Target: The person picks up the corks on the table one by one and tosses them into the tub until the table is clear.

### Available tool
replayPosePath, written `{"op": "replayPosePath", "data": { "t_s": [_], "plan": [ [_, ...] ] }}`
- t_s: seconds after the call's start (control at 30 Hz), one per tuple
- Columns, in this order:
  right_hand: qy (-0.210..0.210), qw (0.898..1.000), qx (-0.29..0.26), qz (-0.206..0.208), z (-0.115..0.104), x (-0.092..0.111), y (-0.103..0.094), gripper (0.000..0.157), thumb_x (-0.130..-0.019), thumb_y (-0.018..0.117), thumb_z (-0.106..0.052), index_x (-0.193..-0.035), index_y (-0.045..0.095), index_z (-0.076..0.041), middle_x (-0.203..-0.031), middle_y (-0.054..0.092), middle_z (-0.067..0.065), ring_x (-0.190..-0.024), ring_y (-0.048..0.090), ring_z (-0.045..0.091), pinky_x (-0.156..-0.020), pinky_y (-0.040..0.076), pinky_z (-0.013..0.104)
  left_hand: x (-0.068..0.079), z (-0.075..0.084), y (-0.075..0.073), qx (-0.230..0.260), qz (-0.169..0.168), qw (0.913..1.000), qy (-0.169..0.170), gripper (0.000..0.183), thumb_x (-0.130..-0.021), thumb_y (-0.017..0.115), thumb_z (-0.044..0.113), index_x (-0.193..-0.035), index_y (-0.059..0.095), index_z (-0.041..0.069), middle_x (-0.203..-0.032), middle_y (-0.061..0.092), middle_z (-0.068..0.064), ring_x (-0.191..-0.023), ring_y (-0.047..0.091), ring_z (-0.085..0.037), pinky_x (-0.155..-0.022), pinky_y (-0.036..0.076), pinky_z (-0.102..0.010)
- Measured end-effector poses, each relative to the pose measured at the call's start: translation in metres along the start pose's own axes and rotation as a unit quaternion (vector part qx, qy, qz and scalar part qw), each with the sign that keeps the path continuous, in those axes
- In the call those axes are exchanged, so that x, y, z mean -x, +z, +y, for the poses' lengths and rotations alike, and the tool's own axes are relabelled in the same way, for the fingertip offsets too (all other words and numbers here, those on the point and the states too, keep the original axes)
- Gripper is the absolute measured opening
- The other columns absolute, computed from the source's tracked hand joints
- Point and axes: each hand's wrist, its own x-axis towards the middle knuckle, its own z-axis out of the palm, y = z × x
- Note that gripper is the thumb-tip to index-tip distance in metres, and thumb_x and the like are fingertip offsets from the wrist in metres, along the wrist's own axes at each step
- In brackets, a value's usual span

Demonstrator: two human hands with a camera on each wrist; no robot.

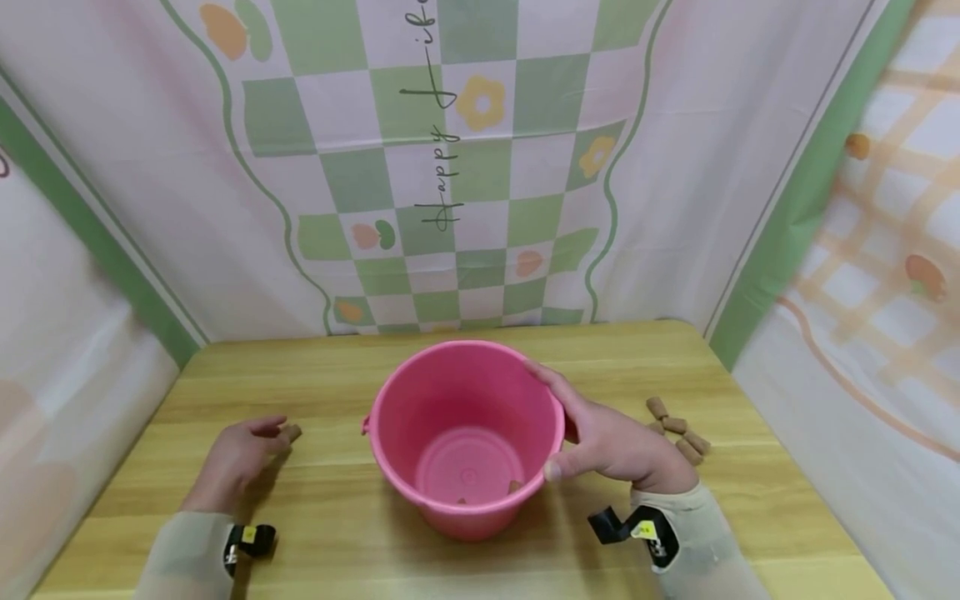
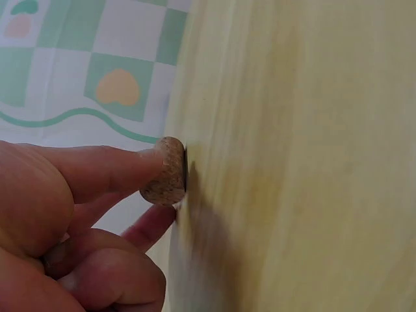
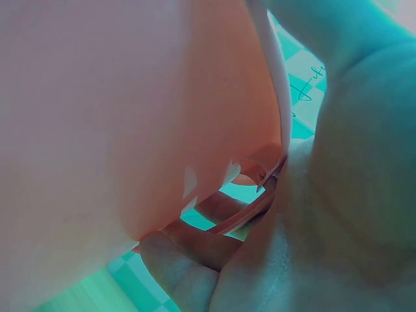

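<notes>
The pink bucket [image 1: 450,392] is clasped at its rim by the right hand [image 1: 618,437]; brown pieces [image 1: 515,486] are noted inside. To its left, a cork [image 1: 292,432] is found at the bench [image 1: 330,517], pinched in the left hand's [image 1: 238,457] grip. Pick-up is judged to be in hand; a steady lift appears called for. The cork is speckled brown, short and rounded. Farther right, loose corks [image 1: 675,425] are observed.

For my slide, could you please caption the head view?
Left hand touching a small brown cork cylinder, right hand gripping a round pink plastic bucket on a light wood-grain table.
</notes>
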Motion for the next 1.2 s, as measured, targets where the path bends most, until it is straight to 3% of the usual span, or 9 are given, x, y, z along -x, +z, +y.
{"op": "replayPosePath", "data": {
  "t_s": [0.1, 0.3, 0.4, 0.53, 0.77, 0.9, 1.0, 1.1, 1.2],
  "plan": [
    [0.0, 1.0, 0.001, 0.0, -0.0004, -0.0002, -0.0001, 0.116, -0.08, 0.083, -0.011, -0.161, 0.002, -0.02, -0.16, 0.02, 0.02, -0.139, 0.03, 0.047, -0.105, 0.033, 0.062, -0.0014, 0.0004, -0.0003, -0.018, 0.005, 0.9998, 0.01, 0.06, -0.094, 0.07, 0.034, -0.14, 0.055, -0.002, -0.14, 0.049, -0.028, -0.13, 0.041, -0.048, -0.106, 0.033, -0.057],
    [-0.002, 1.0, 0.0, -0.003, -0.0005, -0.0009, 0.0, 0.115, -0.081, 0.083, -0.011, -0.161, 0.001, -0.02, -0.159, 0.02, 0.021, -0.139, 0.03, 0.048, -0.105, 0.032, 0.064, -0.0016, -0.0013, -0.0015, -0.015, 0.02, 0.9996, 0.009, 0.057, -0.095, 0.069, 0.033, -0.139, 0.056, -0.002, -0.137, 0.052, -0.027, -0.13, 0.042, -0.047, -0.106, 0.033, -0.056],
    [-0.001, 1.0, -0.003, -0.003, -0.0004, -0.0007, 0.0, 0.115, -0.081, 0.083, -0.011, -0.161, 0.001, -0.02, -0.159, 0.02, 0.021, -0.139, 0.029, 0.048, -0.105, 0.032, 0.063, -0.0007, -0.0029, -0.003, -0.016, 0.022, 0.9996, 0.012, 0.053, -0.095, 0.068, 0.025, -0.139, 0.056, -0.002, -0.135, 0.055, -0.027, -0.128, 0.044, -0.047, -0.105, 0.034, -0.057],
    [0.003, 1.0, -0.005, -0.001, -0.0001, 0.0, -0.0001, 0.115, -0.081, 0.083, -0.011, -0.161, 0.001, -0.021, -0.159, 0.021, 0.021, -0.139, 0.03, 0.047, -0.105, 0.033, 0.063, -0.0007, -0.0041, -0.0039, -0.052, 0.022, 0.9981, 0.025, 0.045, -0.095, 0.065, 0.016, -0.135, 0.059, -0.003, -0.133, 0.056, -0.028, -0.126, 0.044, -0.05, -0.104, 0.033, -0.06],
    [0.003, 1.0, -0.005, 0.0, 0.0002, 0.0001, 0.0002, 0.115, -0.082, 0.083, -0.013, -0.161, 0.001, -0.021, -0.159, 0.021, 0.021, -0.139, 0.03, 0.047, -0.105, 0.031, 0.064, -0.0025, -0.0024, -0.0016, -0.096, 0.051, 0.9938, 0.025, 0.046, -0.096, 0.065, 0.038, -0.127, 0.068, 0.003, -0.137, 0.053, -0.026, -0.13, 0.04, -0.05, -0.107, 0.03, -0.06],
    [0.0, 1.0, -0.006, -0.001, -0.0001, 0.0004, 0.0007, 0.115, -0.082, 0.083, -0.013, -0.161, 0.001, -0.02, -0.159, 0.02, 0.021, -0.138, 0.03, 0.048, -0.104, 0.032, 0.065, -0.0029, -0.0007, -0.0017, -0.1, 0.052, 0.9934, 0.02, 0.049, -0.096, 0.064, 0.042, -0.125, 0.069, 0.003, -0.138, 0.051, -0.028, -0.13, 0.04, -0.051, -0.106, 0.03, -0.06],
    [-0.002, 1.0, -0.006, -0.001, -0.0002, 0.0005, 0.0009, 0.114, -0.082, 0.083, -0.012, -0.161, 0.001, -0.02, -0.159, 0.02, 0.022, -0.138, 0.03, 0.049, -0.104, 0.033, 0.065, -0.0021, 0.001, -0.002, -0.088, 0.051, 0.9947, 0.014, 0.051, -0.095, 0.065, 0.043, -0.125, 0.069, 0.003, -0.139, 0.051, -0.028, -0.13, 0.039, -0.051, -0.107, 0.03, -0.06],
    [0.001, 1.0, -0.005, 0.001, -0.0003, 0.0007, 0.0011, 0.114, -0.082, 0.083, -0.013, -0.161, 0.001, -0.021, -0.158, 0.021, 0.021, -0.138, 0.031, 0.049, -0.104, 0.033, 0.064, 0.0001, 0.0022, -0.0019, -0.044, 0.045, 0.998, -0.006, 0.055, -0.093, 0.068, 0.043, -0.128, 0.066, 0.001, -0.142, 0.048, -0.028, -0.133, 0.036, -0.049, -0.109, 0.029, -0.058],
    [0.005, 1.0, -0.003, 0.003, -0.0001, 0.0009, 0.0012, 0.114, -0.081, 0.083, -0.013, -0.161, 0.001, -0.022, -0.158, 0.022, 0.021, -0.138, 0.031, 0.048, -0.104, 0.034, 0.064, 0.0018, 0.0014, -0.0025, 0.019, 0.026, 0.9991, -0.027, 0.061, -0.092, 0.07, 0.043, -0.134, 0.061, -0.001, -0.146, 0.043, -0.028, -0.127, 0.041, -0.045, -0.093, 0.045, -0.048]
  ]
}}
